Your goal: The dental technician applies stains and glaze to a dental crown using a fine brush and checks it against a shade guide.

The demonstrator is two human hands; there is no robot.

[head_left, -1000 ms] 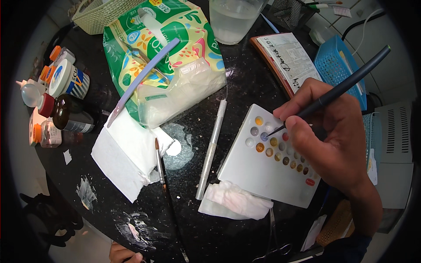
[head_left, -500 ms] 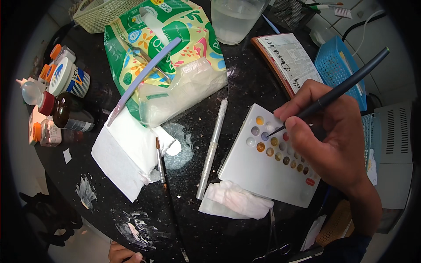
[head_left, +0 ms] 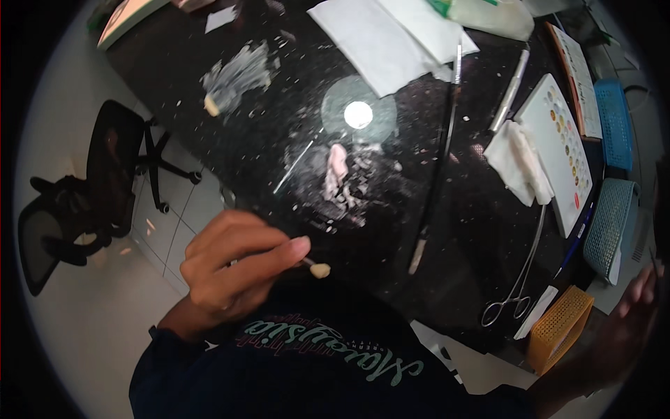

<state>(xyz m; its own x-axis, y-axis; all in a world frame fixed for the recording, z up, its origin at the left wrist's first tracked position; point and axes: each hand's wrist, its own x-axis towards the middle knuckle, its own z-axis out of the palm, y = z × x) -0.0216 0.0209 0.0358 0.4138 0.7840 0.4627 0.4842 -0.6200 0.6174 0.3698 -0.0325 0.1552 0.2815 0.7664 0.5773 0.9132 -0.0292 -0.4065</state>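
Note:
Above my lap, my left hand (head_left: pixel 241 262) pinches a thin rod, mostly hidden by the fingers. A small cream tooth-shaped piece (head_left: pixel 320 271) sits on the rod's tip, clear of the table. My right hand (head_left: pixel 636 293) is at the far right rim, dark and partly cut off, its fingers around a thin dark paintbrush (head_left: pixel 654 260). Left of that hand lies a white palette (head_left: pixel 558 153) with several small wells of colour. Against the palette's near side rests a crumpled white tissue (head_left: pixel 523 164).
On the black table (head_left: pixel 377 244) lie a long paintbrush (head_left: pixel 447 150), a silver knife handle (head_left: pixel 511 87), scissor-handled forceps (head_left: pixel 516 300), white paper sheets (head_left: pixel 370 42) and pink paste smears (head_left: pixel 337 167). Baskets (head_left: pixel 611 223) line the right edge. An office chair (head_left: pixel 112 167) stands left.
The view has swung down and left. My left hand has risen into full view with the tooth-shaped piece. My right hand has left the palette, carrying the paintbrush toward the right rim.

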